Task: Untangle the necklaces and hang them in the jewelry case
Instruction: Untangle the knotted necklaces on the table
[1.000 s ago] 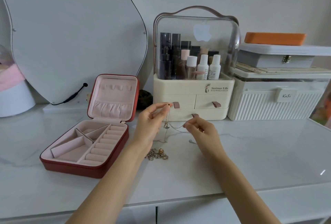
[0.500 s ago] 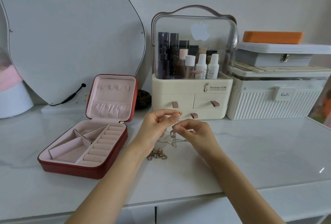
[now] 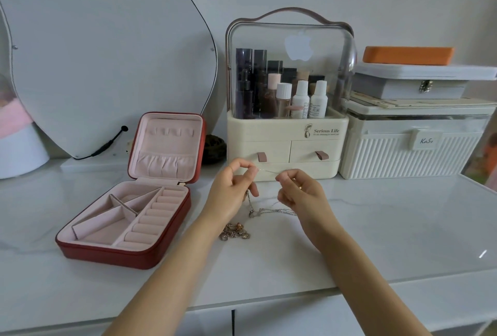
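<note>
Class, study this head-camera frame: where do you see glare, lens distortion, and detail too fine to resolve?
Head view: soft, even light; a small bright glint on the white tabletop at right; wide-angle bending curves the mirror and tilts the ribbed storage box; the thin chain stretched between left hand and right hand is barely resolved.

Organizer (image 3: 287, 131): "Serious Life" (bin (image 3: 408, 153): "KaSi").

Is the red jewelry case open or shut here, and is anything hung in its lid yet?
Open: the red jewelry case has its lid upright, pink lining showing. Nothing hangs from the lid's hooks.
</note>
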